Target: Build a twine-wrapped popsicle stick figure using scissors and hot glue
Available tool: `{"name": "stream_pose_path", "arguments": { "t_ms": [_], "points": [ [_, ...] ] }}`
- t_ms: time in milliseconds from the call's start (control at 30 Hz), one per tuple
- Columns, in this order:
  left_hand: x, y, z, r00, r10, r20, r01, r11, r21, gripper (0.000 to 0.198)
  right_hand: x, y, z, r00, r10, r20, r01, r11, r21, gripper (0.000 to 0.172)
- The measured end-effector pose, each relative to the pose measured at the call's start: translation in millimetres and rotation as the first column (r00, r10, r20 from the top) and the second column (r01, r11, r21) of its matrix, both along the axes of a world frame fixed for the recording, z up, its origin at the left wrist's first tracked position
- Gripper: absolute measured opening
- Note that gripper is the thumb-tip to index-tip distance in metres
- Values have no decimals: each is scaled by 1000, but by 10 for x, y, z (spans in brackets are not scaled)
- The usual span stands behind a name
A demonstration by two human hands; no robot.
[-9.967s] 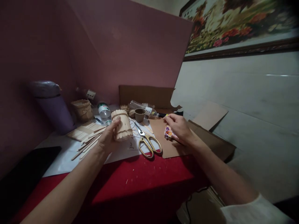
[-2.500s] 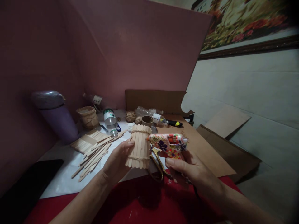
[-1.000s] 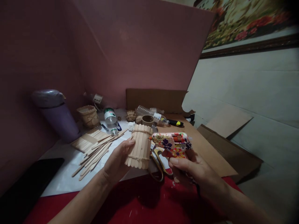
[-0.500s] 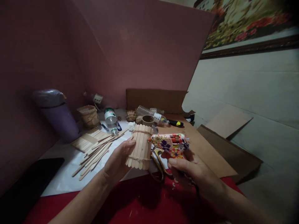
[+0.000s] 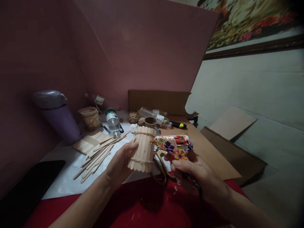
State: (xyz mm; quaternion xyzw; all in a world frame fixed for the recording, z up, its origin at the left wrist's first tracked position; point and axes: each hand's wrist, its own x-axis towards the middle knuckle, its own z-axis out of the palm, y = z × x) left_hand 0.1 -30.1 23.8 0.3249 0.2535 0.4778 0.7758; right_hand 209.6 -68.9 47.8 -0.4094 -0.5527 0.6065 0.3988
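Observation:
My left hand (image 5: 118, 163) is wrapped round a small holder made of upright wooden sticks (image 5: 143, 148), bound with twine near top and bottom, and holds it above the table. My right hand (image 5: 193, 175) grips a flower-patterned glue gun (image 5: 173, 145) by its handle. The gun's nozzle points left and sits right at the holder's upper right side. Gold-handled scissors (image 5: 161, 164) lie just beneath the gun, partly hidden by my fingers.
Loose wooden sticks (image 5: 97, 152) lie on white paper (image 5: 64, 180) at the left. Behind are a purple flask (image 5: 57, 115), a small woven basket (image 5: 89, 117), plastic bottles (image 5: 112, 122), a twine ball (image 5: 133, 117), a brown cup (image 5: 150, 121), cardboard sheets (image 5: 209, 152), a dark phone (image 5: 26, 186).
Ten seconds ago my right hand lay on the glue gun on the cardboard; it now holds it raised against the stick holder. In the last second the gun only shifted slightly.

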Motion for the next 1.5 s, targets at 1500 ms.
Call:
{"name": "stream_pose_path", "arguments": {
  "t_ms": [1500],
  "points": [
    [-31,36,85,996,88,4,-88,996,5,43,1031,521,-766,217,-630,746,-102,745,659,38]
  ]
}}
